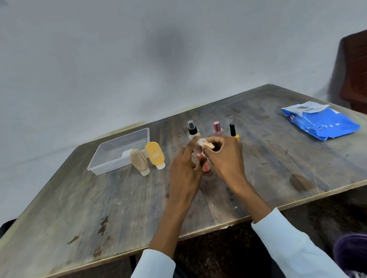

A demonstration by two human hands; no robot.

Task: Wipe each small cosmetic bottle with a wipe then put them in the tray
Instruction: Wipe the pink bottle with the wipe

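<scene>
My left hand [185, 170] holds a small pink bottle [205, 166] by its lower part, forefinger stretched up. Against the bottle's top my right hand [226, 155] pinches a crumpled pale wipe [204, 143]. Behind the hands stand a clear spray bottle with a black cap [192, 130], a pink nail-polish bottle [217, 129] and a black-capped yellow bottle [233, 131]. To the left, a beige tube [139, 161] and an orange tube [155, 154] stand cap-down beside the clear plastic tray [107, 164], which has only a white label inside.
A blue pack of wipes [322, 121] lies at the table's far right. The worn wooden table [97, 207] runs to a front edge near my sleeves. A dark wooden chair [361, 70] stands beyond the right corner, against the grey wall.
</scene>
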